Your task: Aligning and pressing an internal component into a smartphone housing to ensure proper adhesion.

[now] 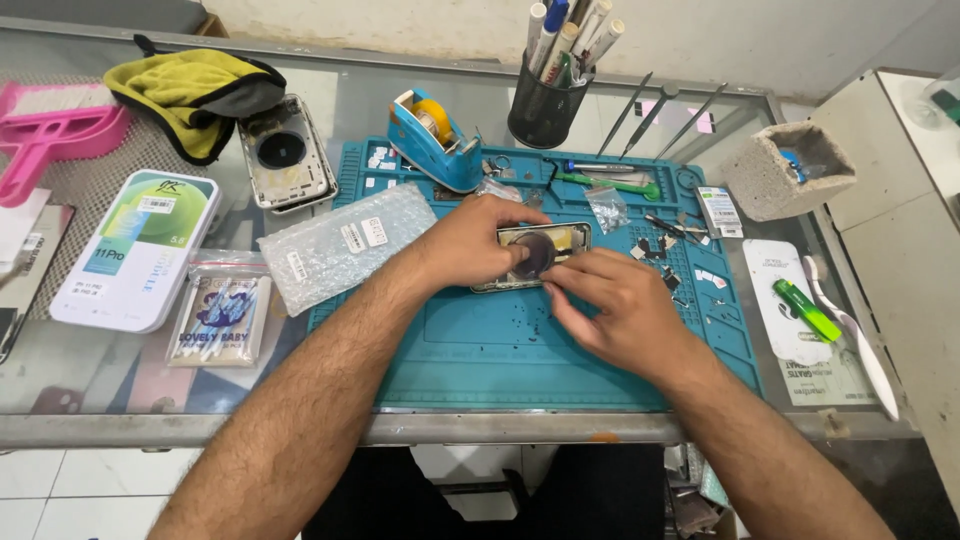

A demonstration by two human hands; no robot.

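Centrally, left hand [470,245] grips phone housing [560,240] on mat [480,350]; right hand [615,305] pinches its edge; bare mat nearside.

You have one view only, from the camera on your head, tilted steeply down and forward over the blue work mat [480,360], which fills the middle of the frame. It sits close: your forearms enter from the bottom edge. Beyond the mat you see as far as the pen holder [545,110] and the wall foot (no second view shares this). Left of the mat the glass table [120,385] runs out of frame.
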